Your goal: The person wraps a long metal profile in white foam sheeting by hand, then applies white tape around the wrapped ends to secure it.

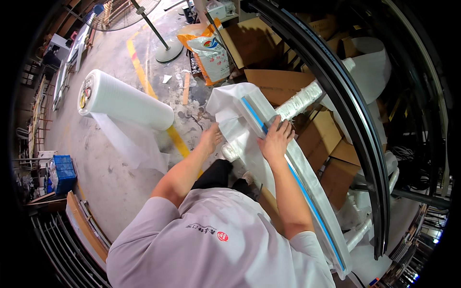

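- A long bar [254, 113] with a blue stripe [307, 194] lies lengthwise on a white sheet [228, 103].
- Done, it appears: the white sheet is spread beneath the long bar, showing along both sides.
- Not yet done: the blue stripe lies bare — the sheet seems unclosed over it, loose beyond the bar's far end.
- The right hand [275, 139] rests across the bar, fingers spread, unclenched.
- The left hand [211, 138] is left of the bar, near the sheet's edge — whether its fingers grasp it, I cannot tell.
- A white roll [129, 101] lies well left of the bar.
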